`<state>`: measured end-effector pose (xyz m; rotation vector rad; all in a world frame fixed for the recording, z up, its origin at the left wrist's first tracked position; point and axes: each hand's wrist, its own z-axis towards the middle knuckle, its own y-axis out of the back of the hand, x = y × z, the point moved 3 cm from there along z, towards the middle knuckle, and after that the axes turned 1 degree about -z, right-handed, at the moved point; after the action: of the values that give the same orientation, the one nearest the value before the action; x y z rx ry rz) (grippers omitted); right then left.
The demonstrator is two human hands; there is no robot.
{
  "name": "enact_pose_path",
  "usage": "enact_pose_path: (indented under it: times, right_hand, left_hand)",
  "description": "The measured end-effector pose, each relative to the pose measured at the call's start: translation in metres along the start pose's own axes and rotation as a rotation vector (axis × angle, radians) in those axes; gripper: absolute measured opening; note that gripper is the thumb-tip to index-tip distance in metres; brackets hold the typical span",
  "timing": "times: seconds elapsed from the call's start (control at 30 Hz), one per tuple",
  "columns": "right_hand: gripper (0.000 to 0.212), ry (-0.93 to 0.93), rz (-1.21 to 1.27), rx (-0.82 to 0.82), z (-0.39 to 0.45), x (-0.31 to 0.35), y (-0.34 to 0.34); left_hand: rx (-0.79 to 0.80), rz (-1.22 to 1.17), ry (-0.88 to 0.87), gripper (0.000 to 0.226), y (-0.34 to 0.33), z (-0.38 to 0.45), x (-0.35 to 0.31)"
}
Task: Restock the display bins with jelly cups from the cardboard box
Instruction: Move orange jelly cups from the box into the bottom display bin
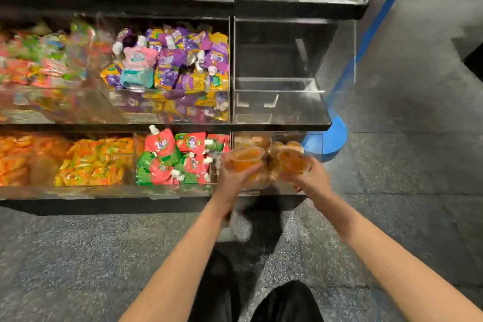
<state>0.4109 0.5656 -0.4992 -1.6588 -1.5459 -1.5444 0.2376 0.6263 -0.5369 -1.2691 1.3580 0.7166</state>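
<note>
Over the bottom bin (pixel 287 188), my left hand (pixel 232 180) and right hand (pixel 312 180) each grip a jelly cup (pixel 245 159); next I'd lower and release.

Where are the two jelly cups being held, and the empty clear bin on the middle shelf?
Left hand's jelly cup (pixel 244 161): head view, on its orange side.
Right hand's jelly cup (pixel 292 161): head view, on its top film.
Empty clear bin (pixel 277 106): head view, on its front wall.

Speckled grey floor (pixel 104 256); black shelving (pixel 287 9); blue post (pixel 326 138), perhaps rack frame
</note>
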Motion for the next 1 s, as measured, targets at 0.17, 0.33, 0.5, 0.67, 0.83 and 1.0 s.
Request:
enact_pose_path:
  times: [0.17,0.33,0.5,0.67,0.83,1.0]
  right_hand:
    - [0.018,0.036,-0.131,0.017,0.081,-0.063,-0.022]
    - [0.054,-0.054,-0.151,-0.092,0.142,-0.115,-0.042]
    - [0.055,-0.041,-0.138,-0.160,0.179,-0.149,-0.045]
    - [0.082,-0.120,-0.192,-0.265,0.210,-0.159,-0.053]
    - [0.091,-0.094,-0.236,-0.277,0.237,-0.155,-0.067]
    - [0.084,-0.023,-0.239,-0.278,0.252,-0.157,-0.072]
  left_hand:
    - [0.021,0.026,-0.035,0.063,0.001,0.065,0.074]
    - [0.078,0.175,-0.152,0.068,0.005,0.110,0.127]
    - [0.002,0.207,-0.184,0.058,0.004,0.134,0.149]
    - [-0.062,0.317,-0.166,0.068,0.008,0.144,0.156]
    - [-0.065,0.274,-0.127,0.073,0.010,0.152,0.159]
    - [-0.057,0.213,-0.111,0.073,0.011,0.158,0.164]
